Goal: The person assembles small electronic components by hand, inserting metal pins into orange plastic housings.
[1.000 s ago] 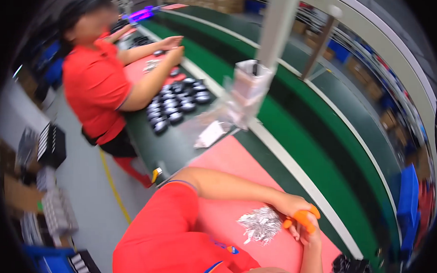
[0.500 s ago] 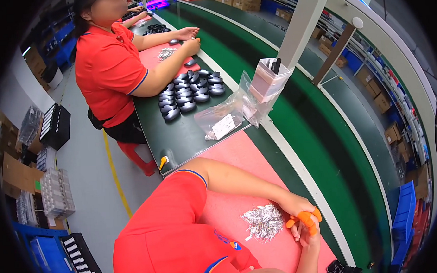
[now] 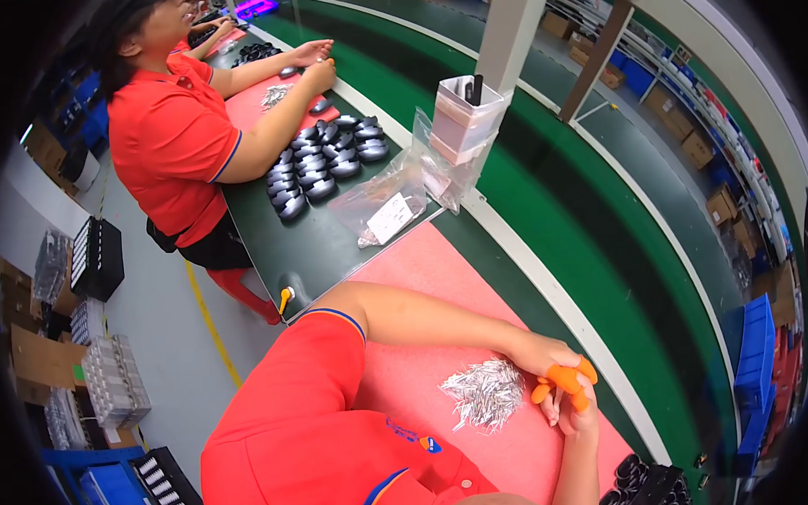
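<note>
My left hand [image 3: 543, 354] and my right hand [image 3: 577, 416] are brought together over the right edge of a pink mat [image 3: 408, 377]. Orange finger covers [image 3: 566, 378] show on bent fingers where the hands meet. Both hands look closed; whatever may be between the fingers is hidden. Just left of them, a loose pile of small, thin silvery pieces [image 3: 485, 394] lies on the mat. Several dark, rounded parts [image 3: 639, 485] sit beyond my right forearm, at the lower right.
A co-worker [image 3: 173, 127] sits at the far left, beside rows of black and grey mouse-shaped shells [image 3: 316, 162]. A clear plastic bag [image 3: 385, 213] and a pen holder [image 3: 466, 117] stand near the post. The green conveyor [image 3: 545, 203] runs along the right.
My view has shifted, so the bench and co-worker appear further left and higher. My hands stay together beside the pile, with only slight finger movement.
</note>
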`<state>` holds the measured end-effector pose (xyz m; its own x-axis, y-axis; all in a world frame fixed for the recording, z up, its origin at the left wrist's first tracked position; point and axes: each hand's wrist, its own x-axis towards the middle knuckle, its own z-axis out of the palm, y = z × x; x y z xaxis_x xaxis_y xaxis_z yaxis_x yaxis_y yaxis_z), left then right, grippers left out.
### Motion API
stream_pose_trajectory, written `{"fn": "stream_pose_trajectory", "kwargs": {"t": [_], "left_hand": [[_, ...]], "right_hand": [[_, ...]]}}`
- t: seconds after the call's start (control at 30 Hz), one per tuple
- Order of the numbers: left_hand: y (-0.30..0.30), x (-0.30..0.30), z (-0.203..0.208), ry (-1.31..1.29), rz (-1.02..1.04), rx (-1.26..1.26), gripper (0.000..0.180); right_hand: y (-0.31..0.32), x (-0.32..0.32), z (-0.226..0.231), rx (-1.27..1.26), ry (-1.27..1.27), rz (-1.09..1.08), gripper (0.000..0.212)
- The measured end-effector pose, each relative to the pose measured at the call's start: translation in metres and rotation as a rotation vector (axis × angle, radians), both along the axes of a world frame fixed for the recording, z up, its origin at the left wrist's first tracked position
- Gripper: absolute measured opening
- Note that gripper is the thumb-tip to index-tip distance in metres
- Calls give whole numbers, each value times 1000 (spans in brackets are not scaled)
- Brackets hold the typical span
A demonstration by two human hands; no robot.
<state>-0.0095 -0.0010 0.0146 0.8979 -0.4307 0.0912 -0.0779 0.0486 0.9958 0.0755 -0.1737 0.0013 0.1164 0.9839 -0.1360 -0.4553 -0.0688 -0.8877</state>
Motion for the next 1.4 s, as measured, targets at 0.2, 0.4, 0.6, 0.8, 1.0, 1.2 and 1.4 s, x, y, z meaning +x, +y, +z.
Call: {"fn": "stream_pose_trajectory", "kwargs": {"t": [0.2,0.4,0.6,0.8,1.0,1.2,1.4], "left_hand": [[-1,18,-27,-76,-14,75,43],[1,19,-32,-217,59,251,63],[-1,16,-18,-98,8,141,69],[-2,15,-19,-224,29,153,76],[-3,14,-18,-155,21,175,76],[-1,17,-24,-256,46,197,71],[1,14,-10,-28,-15,127,68]], "right_hand": [[-3,7,-6,-40,-4,-12,48],[1,0,-5,-69,-49,36,39],[-2,3,-9,-73,-89,34,43],[-1,-2,-14,12,-53,39,45],[-2,2,-14,-54,-103,37,43],[-3,4,-18,-86,-62,47,37],[0,2,-11,-86,-35,3,30]]}}
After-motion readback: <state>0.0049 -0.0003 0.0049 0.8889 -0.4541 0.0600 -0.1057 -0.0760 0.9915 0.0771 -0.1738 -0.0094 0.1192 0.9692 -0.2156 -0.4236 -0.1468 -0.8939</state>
